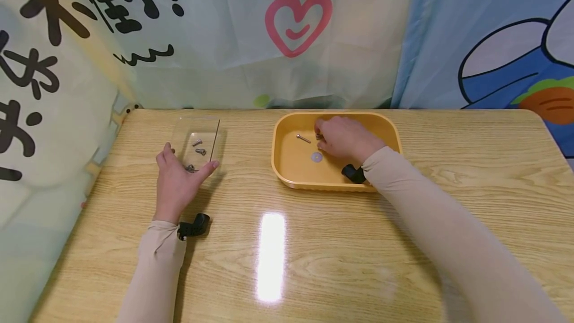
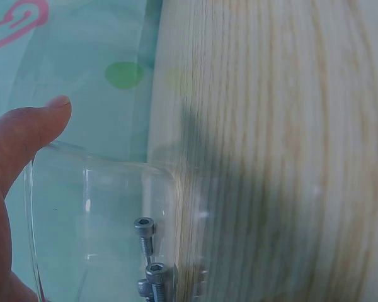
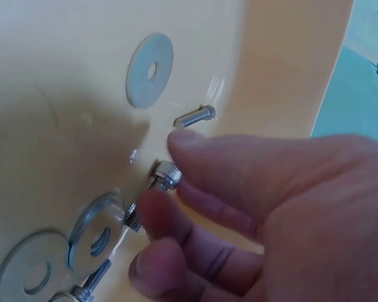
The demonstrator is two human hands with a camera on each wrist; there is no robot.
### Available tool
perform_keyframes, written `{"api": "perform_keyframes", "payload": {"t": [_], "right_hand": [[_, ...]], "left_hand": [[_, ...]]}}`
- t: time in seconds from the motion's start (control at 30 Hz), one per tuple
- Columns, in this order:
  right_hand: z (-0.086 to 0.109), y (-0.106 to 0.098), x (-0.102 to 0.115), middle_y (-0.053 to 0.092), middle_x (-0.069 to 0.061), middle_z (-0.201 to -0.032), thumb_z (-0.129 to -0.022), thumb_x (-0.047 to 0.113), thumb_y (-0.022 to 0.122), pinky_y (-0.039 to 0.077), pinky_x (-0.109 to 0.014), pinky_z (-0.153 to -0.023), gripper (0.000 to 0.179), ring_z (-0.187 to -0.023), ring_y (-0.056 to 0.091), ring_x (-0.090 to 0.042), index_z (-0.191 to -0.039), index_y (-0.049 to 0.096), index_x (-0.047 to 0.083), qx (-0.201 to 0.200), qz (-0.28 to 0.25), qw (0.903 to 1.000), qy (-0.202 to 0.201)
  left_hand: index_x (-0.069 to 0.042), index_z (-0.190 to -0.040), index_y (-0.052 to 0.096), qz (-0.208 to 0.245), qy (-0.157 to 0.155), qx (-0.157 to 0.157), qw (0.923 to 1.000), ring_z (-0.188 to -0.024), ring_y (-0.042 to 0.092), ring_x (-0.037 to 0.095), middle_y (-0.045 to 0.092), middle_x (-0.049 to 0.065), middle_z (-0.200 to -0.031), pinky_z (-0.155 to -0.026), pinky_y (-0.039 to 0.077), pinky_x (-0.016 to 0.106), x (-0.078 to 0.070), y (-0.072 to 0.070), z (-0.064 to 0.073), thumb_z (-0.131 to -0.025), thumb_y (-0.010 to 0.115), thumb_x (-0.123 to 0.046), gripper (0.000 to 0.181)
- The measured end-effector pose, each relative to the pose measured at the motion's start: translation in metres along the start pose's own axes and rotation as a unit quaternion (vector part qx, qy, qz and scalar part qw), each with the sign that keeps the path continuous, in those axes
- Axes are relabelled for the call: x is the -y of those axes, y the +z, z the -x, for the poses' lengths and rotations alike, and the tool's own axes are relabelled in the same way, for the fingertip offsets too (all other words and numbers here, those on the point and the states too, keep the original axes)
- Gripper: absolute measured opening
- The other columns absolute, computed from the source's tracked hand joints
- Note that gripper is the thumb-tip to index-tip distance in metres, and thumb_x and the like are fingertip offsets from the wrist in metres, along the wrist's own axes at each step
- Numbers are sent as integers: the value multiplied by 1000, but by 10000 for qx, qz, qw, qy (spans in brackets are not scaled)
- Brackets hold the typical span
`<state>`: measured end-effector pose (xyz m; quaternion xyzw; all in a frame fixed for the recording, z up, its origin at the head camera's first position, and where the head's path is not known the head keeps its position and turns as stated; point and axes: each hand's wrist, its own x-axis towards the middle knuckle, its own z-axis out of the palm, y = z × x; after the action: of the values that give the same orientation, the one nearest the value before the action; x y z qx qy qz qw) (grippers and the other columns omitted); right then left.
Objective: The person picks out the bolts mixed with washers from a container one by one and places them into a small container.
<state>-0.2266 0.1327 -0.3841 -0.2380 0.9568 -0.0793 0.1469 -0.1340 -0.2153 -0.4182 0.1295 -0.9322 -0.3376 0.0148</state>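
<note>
My left hand (image 1: pixel 177 188) grips a clear plastic box (image 1: pixel 194 127) at its near end, thumb on one side and fingers on the other. Several socket head bolts (image 2: pixel 145 234) lie inside the box. Over the yellow tray (image 1: pixel 287 178), my right hand (image 1: pixel 343 136) reaches in with bent fingers. A knurled socket head bolt (image 3: pixel 168 173) is between its thumb and fingers, the shank partly covered by a fingertip. Close by in the tray are another bolt (image 3: pixel 196 117), a flat washer (image 3: pixel 142 69) and two more washers (image 3: pixel 22 264), beside a bolt (image 3: pixel 97 275) at the lower left.
Both the box and the tray stand toward the back of a wooden table (image 1: pixel 233 243). Behind the table hangs a printed cloth (image 1: pixel 358 39) with a pink heart. A black wrist camera (image 1: pixel 195 226) sits on the left wrist, another camera (image 1: pixel 353 173) on the right.
</note>
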Motion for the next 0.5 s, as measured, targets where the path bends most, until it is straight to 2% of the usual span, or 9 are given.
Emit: {"api": "perform_keyframes", "payload": {"t": [0.3, 0.5], "right_hand": [[-1, -1, 0, 68, -12, -96, -96, 15, 67, 51, -44, -80, 23, -81, 60, -26, -113, 63, 1, -17, -81, 10000, -42], [0, 0, -1, 67, -11, -95, -96, 9, 64, 51, -43, -79, 13, -79, 60, -26, -108, 64, 3, 21, 10, 10000, -28]], "left_hand": [[5, -158, 6, 27, 6, -6, 10000, -110, 53, 47, 28, 30, -148, -97, 43, 58, -1, -1, 0, -82, 73, -64, 123], [5, -158, 5, 26, -10, 19, 10000, -111, 52, 47, 28, 30, -149, -98, 43, 58, -2, -1, 0, -81, 73, -65, 124]]}}
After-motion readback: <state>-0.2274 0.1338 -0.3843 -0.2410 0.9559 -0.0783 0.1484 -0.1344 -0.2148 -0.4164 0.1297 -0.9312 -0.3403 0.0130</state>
